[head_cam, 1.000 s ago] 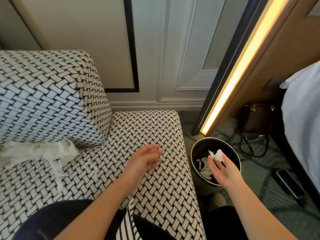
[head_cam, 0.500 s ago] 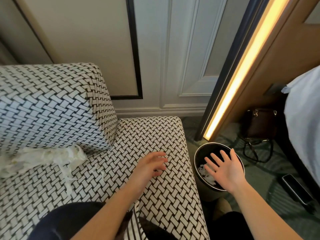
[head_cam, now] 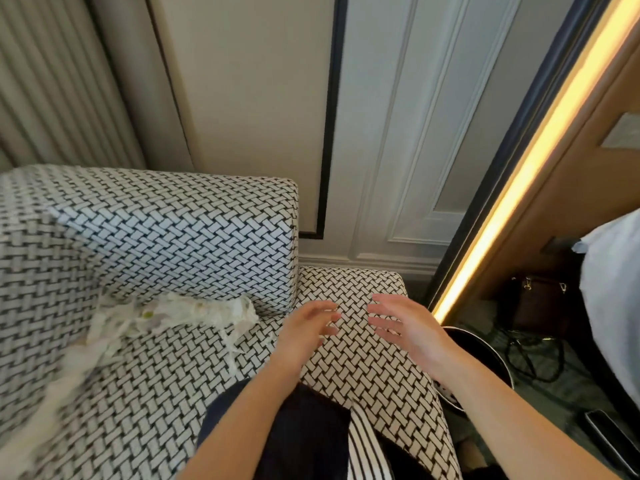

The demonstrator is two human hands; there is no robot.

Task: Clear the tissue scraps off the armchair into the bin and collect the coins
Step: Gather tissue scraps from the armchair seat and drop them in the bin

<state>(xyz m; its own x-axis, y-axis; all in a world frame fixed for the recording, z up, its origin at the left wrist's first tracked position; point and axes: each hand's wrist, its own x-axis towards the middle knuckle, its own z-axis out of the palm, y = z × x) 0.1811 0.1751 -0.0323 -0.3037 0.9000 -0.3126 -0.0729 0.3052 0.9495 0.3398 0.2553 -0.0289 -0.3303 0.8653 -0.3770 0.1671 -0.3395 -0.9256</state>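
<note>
Both the left hand (head_cam: 308, 327) and right hand (head_cam: 405, 323) hover empty, fingers spread, over bare armchair (head_cam: 363, 368) seat; tissue scraps (head_cam: 180, 315) piled left, bin (head_cam: 485, 344) at the right edge.

Ahead of the fingertips of the left hand (head_cam: 304, 329) and right hand (head_cam: 403, 325) lay bare woven seat (head_cam: 349, 292), open up to the wall panel (head_cam: 381, 168). Left of the left fingers, the armchair's back cushion (head_cam: 166, 233) rose as a block, with tissue scraps (head_cam: 194, 315) heaped along its foot. Right of the right fingers, beyond the seat edge, stood the bin (head_cam: 485, 344), partly hidden by that forearm, with the lit strip (head_cam: 519, 174) slanting above it.
</note>
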